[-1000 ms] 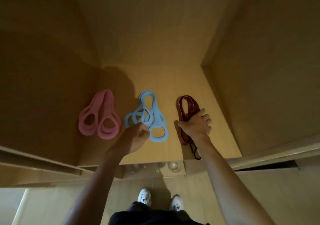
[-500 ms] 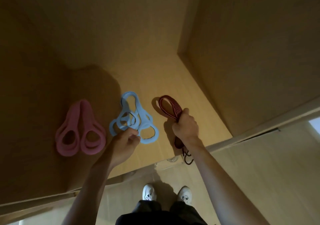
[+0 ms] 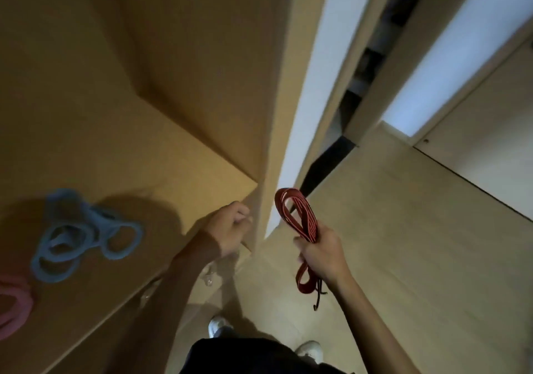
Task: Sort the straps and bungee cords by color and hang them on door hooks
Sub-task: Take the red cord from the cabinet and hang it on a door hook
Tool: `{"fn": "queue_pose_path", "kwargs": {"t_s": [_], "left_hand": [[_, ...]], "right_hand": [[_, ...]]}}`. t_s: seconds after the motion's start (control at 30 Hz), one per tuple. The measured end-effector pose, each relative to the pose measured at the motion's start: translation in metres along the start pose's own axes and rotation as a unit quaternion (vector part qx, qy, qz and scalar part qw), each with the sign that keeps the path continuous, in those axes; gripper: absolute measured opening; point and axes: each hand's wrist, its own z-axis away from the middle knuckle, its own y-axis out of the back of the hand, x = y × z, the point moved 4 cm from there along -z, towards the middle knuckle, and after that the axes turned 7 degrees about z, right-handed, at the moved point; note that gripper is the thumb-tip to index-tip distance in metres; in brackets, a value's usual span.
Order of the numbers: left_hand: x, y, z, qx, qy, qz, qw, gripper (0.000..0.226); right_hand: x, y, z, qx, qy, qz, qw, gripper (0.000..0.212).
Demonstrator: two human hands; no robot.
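My right hand [image 3: 323, 255] grips a folded bundle of dark red striped straps [image 3: 300, 218], held in the air over the floor, right of the wooden shelf [image 3: 150, 171]. Dark cord ends dangle below my fist. My left hand [image 3: 227, 229] hovers at the shelf's right front corner with loosely curled fingers and holds nothing. A bunch of light blue looped straps [image 3: 95, 219] lies on the shelf at the left. Part of the pink straps [image 3: 14, 307] shows at the left edge.
A tall white-edged panel [image 3: 302, 99] stands upright just right of the shelf, with a dark gap behind it. Pale floor [image 3: 403, 258] spreads to the right. Small clear fittings [image 3: 207, 277] sit under the shelf's front edge. My white shoes [image 3: 219, 324] are below.
My right hand lifted the red straps off the shelf and carried them right. My left hand let go of the blue straps and moved right. The view swung to the right.
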Motion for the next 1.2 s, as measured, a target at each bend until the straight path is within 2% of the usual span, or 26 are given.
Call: {"fn": "queue_pose_path", "kwargs": {"t_s": [0.13,0.33,0.43,0.47,0.53,0.63,0.9,1.2], "left_hand": [[0.048,-0.098,-0.006,-0.115,-0.054,-0.057,0.990,0.023],[0.085,-0.220,0.008,-0.214,-0.052,-0.127,0.967,0.028],[0.096,-0.268,0.014,-0.266,-0.054,-0.202,0.941,0.056],[0.096,-0.281,0.015,-0.277,-0.047,-0.207,0.937,0.056],[0.097,-0.300,0.012,-0.287,-0.037,-0.204,0.935,0.038],[0.103,-0.326,-0.003,-0.294,-0.031,-0.208,0.932,0.029],[0.157,-0.398,-0.109,-0.287,-0.033,-0.235,0.928,0.030],[0.305,-0.519,-0.232,-0.333,-0.074,-0.234,0.910,0.033]], "right_hand": [[0.093,0.069,0.024,0.086,-0.071,0.004,0.994,0.015],[0.213,0.153,0.064,0.162,-0.173,-0.030,0.971,0.012],[0.261,0.184,0.073,0.184,-0.217,-0.041,0.958,0.011],[0.273,0.193,0.074,0.190,-0.228,-0.048,0.954,0.011],[0.291,0.211,0.070,0.199,-0.243,-0.066,0.947,0.011],[0.306,0.241,0.050,0.206,-0.262,-0.082,0.939,0.011],[0.336,0.334,-0.046,0.237,-0.287,-0.107,0.922,0.013],[0.352,0.445,-0.132,0.249,-0.332,-0.117,0.902,0.015]]}}
